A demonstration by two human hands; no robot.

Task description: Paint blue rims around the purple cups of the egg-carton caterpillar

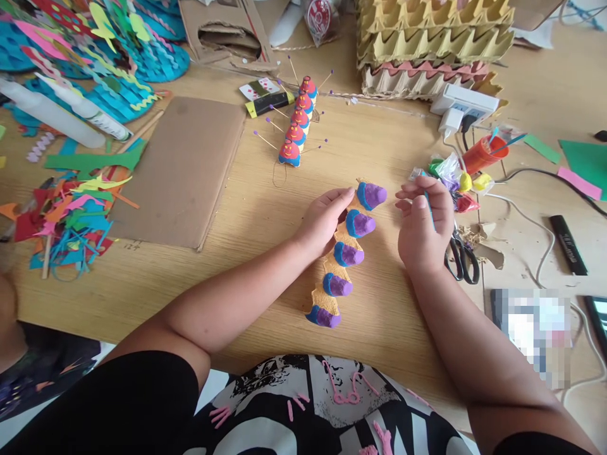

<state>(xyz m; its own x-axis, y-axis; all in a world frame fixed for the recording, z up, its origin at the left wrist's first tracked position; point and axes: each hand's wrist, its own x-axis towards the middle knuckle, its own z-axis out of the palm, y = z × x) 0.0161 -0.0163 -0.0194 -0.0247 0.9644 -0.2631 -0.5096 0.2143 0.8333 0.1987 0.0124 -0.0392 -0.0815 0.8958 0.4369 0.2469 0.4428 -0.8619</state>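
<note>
My left hand [325, 221] grips the upper end of an egg-carton strip [349, 254], thumb on top and fingers underneath. Its row of several cups has purple tips and blue bases, with bare tan cardboard between them. To the right, apart from the strip, my right hand [427, 224] is curled around a thin blue stick [430, 212], mostly hidden by the fingers. Farther back on the table stands a finished-looking egg-carton caterpillar [296, 126], red and blue with yellow-marked faces and purple-tipped sticks poking out.
A brown cardboard sheet [190, 164] lies left beside paper scraps [76, 221] and glue bottles [83, 104]. Stacked egg trays [431, 44] stand behind. Right are black scissors [461, 256], an orange cup [484, 153], clay packets [448, 174], a power strip [465, 101] and cables.
</note>
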